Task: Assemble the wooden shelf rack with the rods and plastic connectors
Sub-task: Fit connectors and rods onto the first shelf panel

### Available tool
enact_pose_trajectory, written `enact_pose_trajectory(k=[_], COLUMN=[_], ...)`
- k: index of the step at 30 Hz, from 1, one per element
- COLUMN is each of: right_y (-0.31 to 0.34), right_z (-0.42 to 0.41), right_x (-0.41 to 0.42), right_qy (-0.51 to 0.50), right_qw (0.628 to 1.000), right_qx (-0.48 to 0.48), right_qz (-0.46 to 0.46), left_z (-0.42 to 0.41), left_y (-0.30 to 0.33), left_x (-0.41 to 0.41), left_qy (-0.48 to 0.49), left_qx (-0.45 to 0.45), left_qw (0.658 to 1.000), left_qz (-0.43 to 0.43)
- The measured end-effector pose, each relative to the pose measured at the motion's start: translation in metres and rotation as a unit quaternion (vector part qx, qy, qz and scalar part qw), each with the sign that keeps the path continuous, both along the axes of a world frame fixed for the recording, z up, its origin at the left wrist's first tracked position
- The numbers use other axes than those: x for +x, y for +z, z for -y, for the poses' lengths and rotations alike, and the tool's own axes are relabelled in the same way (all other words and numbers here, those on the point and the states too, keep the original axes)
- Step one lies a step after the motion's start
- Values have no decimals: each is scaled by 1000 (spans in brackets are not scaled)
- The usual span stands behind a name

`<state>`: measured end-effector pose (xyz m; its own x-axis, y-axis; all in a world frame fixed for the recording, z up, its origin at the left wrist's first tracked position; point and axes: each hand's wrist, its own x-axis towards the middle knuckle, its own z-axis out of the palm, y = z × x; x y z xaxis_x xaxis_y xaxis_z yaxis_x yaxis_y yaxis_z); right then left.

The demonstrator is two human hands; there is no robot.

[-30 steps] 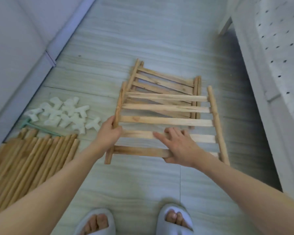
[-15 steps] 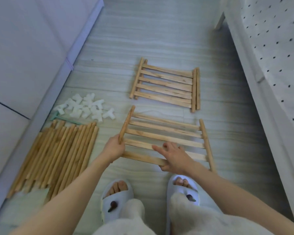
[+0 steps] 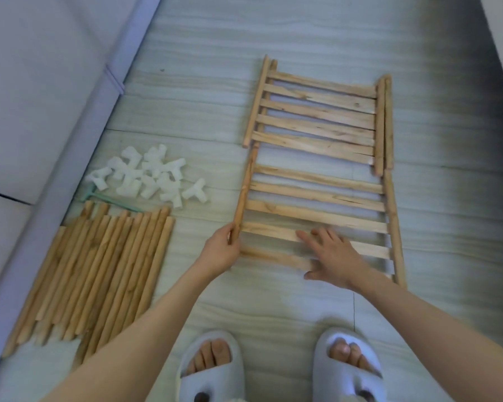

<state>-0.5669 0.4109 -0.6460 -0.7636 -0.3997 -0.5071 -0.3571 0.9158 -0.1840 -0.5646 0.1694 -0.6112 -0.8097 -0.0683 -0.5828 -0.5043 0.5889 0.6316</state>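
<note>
Presently: left hand (image 3: 219, 252), fingers curled round the left side rail of the near pale slatted wooden shelf panel (image 3: 317, 219); right hand (image 3: 333, 256), fingers straight and spread, pressing flat on its two nearest slats. Panel lies flat on the grey tiled floor (image 3: 273, 309). Just beyond the fingertips: further slatted wooden panels (image 3: 320, 117), apparently stacked. Left of the left hand: row of loose round wooden rods (image 3: 99, 274); beyond them, heap of white plastic T-shaped connectors (image 3: 148, 175). Progress, judged: early. Panels laid out; nothing joined; rods and connectors untouched.
</note>
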Motion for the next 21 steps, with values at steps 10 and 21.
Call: enact_pose_trajectory(k=[10, 21], right_y=[-27, -10], right_z=[33, 44], right_x=[6, -9], right_qy=[11, -2], right_qw=[1000, 998], right_qx=[0, -56], right_qz=[-12, -2], left_z=[53, 54], left_y=[-31, -39], left_x=[-67, -67], left_qy=[-69, -161], left_qx=[-258, -264], left_qw=[956, 950], left_qz=[-119, -44])
